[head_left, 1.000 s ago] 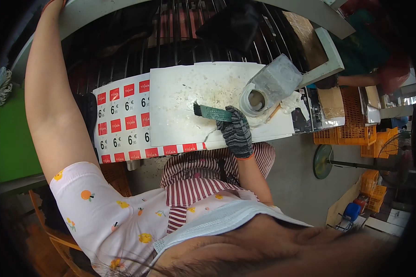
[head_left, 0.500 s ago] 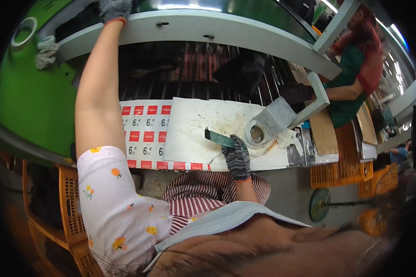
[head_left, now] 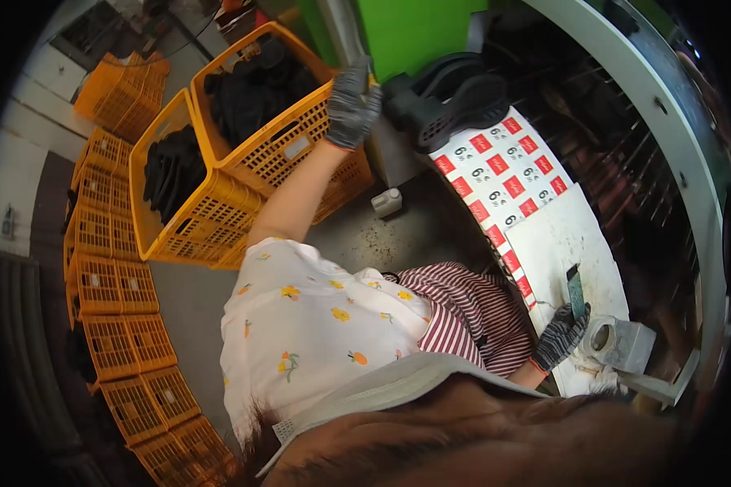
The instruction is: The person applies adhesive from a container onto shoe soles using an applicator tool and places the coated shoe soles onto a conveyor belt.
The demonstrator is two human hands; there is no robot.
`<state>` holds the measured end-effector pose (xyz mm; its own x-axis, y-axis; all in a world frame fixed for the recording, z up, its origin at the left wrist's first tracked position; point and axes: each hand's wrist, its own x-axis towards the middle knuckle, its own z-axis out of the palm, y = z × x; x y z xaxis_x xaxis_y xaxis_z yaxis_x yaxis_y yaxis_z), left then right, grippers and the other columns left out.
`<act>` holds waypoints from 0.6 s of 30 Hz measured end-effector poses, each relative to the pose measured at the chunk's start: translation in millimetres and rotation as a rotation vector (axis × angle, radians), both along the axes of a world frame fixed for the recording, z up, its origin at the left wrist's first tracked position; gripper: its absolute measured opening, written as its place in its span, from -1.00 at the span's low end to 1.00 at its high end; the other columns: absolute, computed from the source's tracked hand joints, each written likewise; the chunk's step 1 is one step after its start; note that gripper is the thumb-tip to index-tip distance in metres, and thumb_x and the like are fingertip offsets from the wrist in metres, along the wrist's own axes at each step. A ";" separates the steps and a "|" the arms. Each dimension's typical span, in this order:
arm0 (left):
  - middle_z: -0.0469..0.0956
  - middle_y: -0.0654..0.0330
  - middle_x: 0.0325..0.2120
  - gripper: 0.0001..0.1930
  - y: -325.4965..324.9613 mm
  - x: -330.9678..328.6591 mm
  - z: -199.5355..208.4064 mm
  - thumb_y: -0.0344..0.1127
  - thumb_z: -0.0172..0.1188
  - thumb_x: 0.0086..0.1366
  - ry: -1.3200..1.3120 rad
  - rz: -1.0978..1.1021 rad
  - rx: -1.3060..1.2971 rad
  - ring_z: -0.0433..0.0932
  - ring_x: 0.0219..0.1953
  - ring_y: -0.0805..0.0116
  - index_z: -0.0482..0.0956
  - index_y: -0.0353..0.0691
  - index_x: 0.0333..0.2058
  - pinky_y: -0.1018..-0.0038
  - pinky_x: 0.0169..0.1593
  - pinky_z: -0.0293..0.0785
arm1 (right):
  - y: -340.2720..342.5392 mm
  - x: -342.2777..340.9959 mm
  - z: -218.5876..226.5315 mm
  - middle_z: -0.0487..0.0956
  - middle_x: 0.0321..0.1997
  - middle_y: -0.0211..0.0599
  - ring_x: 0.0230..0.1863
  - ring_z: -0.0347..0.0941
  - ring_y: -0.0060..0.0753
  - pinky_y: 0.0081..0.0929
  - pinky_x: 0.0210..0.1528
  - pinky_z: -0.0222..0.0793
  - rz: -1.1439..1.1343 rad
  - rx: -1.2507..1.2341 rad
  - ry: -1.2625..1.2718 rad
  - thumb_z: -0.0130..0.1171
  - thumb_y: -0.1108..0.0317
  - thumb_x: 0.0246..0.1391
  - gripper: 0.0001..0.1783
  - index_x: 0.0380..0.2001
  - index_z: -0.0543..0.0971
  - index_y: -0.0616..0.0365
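My left hand (head_left: 351,105), in a grey knit glove, is at the corner of a yellow crate (head_left: 288,142). Its fingers look stretched out, and I make out nothing in them. Black shoe soles (head_left: 260,93) fill that crate. On the right, my gloved right hand (head_left: 562,334) is closed around a flat green brush (head_left: 575,292) with a dark tip, held over a stained white sheet (head_left: 556,231). Beside this hand a translucent plastic container (head_left: 629,347) lies with its round mouth facing me. More black soles (head_left: 454,97) rest at the far end of the work surface.
A second yellow crate (head_left: 150,235) with black pieces adjoins the first. Stacked yellow crates (head_left: 109,280) line the left side. A small white bottle (head_left: 387,202) is on the floor. The pale frame (head_left: 666,97) of a conveyor with rollers runs along the right.
The view has swung left, bringing the crates and black soles into sight. My left hand has left the conveyor frame and come to the crate. My right hand still holds the brush.
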<state>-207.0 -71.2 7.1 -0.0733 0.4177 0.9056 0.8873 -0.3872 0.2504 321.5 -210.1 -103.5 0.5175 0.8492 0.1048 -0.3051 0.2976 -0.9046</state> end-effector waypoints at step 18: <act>0.46 0.09 -0.15 -0.61 -40.9 -408.4 -184.9 -0.03 -0.07 0.11 0.317 0.905 -1.196 0.42 -0.11 0.09 0.51 -0.13 -0.19 0.25 -0.02 0.33 | -26.7 28.7 -34.0 0.43 -0.10 -0.19 -0.19 0.35 -0.48 -0.56 -0.15 0.30 -0.099 -0.171 -0.411 -0.15 0.50 0.10 -0.59 0.07 0.25 0.15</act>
<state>-615.4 -112.1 -177.7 -0.5710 0.8137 0.1090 0.7827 0.5797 -0.2266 350.2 -236.8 -137.5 0.5417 0.8209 0.1808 0.1117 0.1429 -0.9834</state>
